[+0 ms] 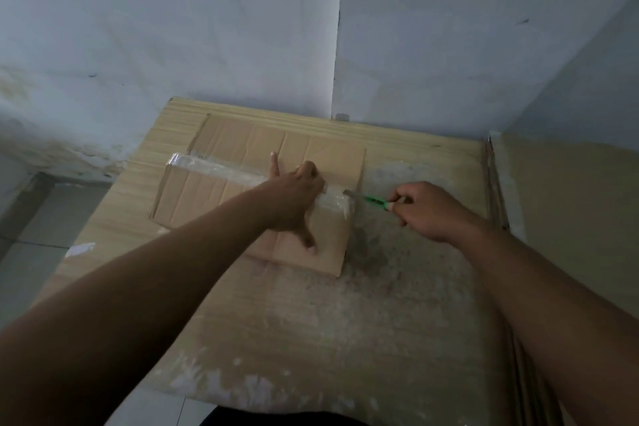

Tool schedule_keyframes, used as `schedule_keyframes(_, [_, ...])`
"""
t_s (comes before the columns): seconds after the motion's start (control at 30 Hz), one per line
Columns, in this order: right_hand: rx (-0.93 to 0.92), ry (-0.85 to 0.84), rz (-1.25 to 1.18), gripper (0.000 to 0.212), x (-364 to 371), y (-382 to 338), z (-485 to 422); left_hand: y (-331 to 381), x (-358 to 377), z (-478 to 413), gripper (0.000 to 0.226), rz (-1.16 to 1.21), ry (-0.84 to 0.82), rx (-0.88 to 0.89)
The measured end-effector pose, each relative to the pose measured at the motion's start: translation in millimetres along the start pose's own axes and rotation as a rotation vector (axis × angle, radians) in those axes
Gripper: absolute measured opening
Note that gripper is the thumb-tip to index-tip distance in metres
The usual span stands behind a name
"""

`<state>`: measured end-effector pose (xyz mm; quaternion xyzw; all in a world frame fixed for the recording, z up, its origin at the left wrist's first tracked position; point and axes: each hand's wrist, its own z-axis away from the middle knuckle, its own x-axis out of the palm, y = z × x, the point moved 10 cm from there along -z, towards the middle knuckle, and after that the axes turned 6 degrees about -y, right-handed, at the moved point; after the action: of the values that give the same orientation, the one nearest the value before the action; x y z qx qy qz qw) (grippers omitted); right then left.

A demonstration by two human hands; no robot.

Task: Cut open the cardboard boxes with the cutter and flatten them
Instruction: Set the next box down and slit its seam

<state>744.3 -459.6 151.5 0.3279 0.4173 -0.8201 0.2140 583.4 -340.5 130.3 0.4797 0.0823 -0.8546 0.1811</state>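
Observation:
A brown cardboard box (pixel 221 190) lies on the wooden table (pixel 345 322), with a strip of clear tape (pixel 221 168) running across its top. My left hand (pixel 294 201) presses down on the box near its right end, index finger and thumb spread, other fingers curled. My right hand (pixel 428 211) grips a green cutter (pixel 375 201). The cutter's blade tip meets the tape at the box's right edge.
Grey walls form a corner right behind the table. A beige cabinet side (pixel 570 218) stands along the table's right edge. A white paper scrap (pixel 80 249) lies at the table's left edge, with tiled floor (pixel 41 218) beyond it.

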Motion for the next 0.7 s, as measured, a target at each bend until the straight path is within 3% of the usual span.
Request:
schedule_keyframes(0.2, [-0.086, -0.257, 0.234, 0.011, 12, -21, -14, 7, -11, 0, 0.113, -0.148, -0.066, 0.114])
schedule_keyframes(0.47, [-0.092, -0.593, 0.321, 0.013, 56, -4, -9, 4, -15, -4, 0.114, -0.171, -0.147, 0.122])
schedule_keyframes(0.53, [-0.095, -0.568, 0.273, 0.013, 60, 10, -3, 5, -17, -4, 0.115, -0.192, -0.143, 0.126])
schedule_keyframes(0.7, [-0.016, -0.299, -0.197, 0.013, 32, 38, 9, 3, -4, 3, 0.111, -0.205, -0.108, 0.113])
